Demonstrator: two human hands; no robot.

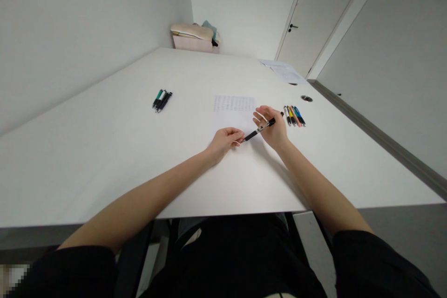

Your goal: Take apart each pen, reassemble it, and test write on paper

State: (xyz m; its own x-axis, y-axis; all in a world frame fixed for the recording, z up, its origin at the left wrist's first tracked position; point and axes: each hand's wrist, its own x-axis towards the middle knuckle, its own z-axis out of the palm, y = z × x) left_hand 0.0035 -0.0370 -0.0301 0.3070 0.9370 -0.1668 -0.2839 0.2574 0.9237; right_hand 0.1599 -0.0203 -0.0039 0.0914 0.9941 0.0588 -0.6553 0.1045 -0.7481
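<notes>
A pen (252,135) with a black grip, a clear barrel and a black end slants over the lower part of a printed sheet (233,114). My left hand (225,143) is closed, thumb and fingertips pinched at the pen's tip. My right hand (273,126) is turned palm inward, its fingers apart and loosely curved. The pen's upper half crosses this palm, and its black end sticks out past the hand on the right. My right fingers do not appear wrapped round it. Both hands are just above the white table (118,149).
Several dark, green and white pens (162,101) lie together on the left. Several coloured pens (294,116) lie in a row just right of my right hand. A round metal cap (306,98) and more papers (284,71) are farther back. A box with cloth (193,42) stands beyond the table.
</notes>
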